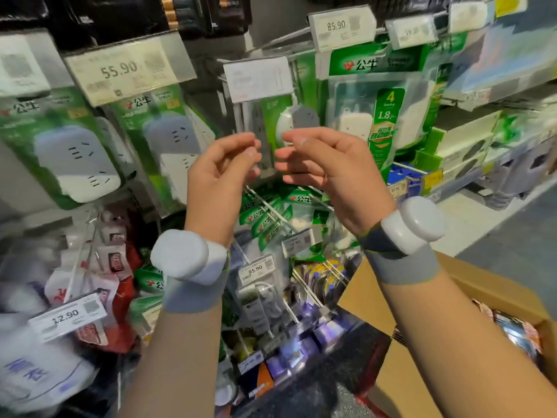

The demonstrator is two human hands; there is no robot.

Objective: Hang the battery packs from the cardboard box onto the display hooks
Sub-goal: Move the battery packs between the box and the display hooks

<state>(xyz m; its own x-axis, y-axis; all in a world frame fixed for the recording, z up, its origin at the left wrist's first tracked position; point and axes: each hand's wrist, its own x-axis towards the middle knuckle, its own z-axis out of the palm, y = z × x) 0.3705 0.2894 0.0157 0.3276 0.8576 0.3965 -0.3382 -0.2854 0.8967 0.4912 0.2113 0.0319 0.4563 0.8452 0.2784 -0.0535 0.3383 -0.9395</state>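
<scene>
My left hand (224, 170) and my right hand (319, 162) are raised side by side in front of the hook display, fingers curled with thumbs against fingertips. Between the fingertips hangs a clear blister pack (265, 128) under a white tag (259, 78). The blur hides whether either hand pinches that pack. An open cardboard box (401, 300) sits at the lower right, below my right forearm, with glossy packs (515, 330) inside it. Bare white display hooks (304, 289) stick out low in the middle, above small blurred packs.
Green power-strip packs (75, 152) hang on the left and another (382, 116) on the right, with price tags 55.90 (120, 70) and 85.90 (340, 27) above. Lower hooks carry tags 95.90 (256, 270) and 12.90 (67, 316). An aisle floor (512, 236) runs along the right.
</scene>
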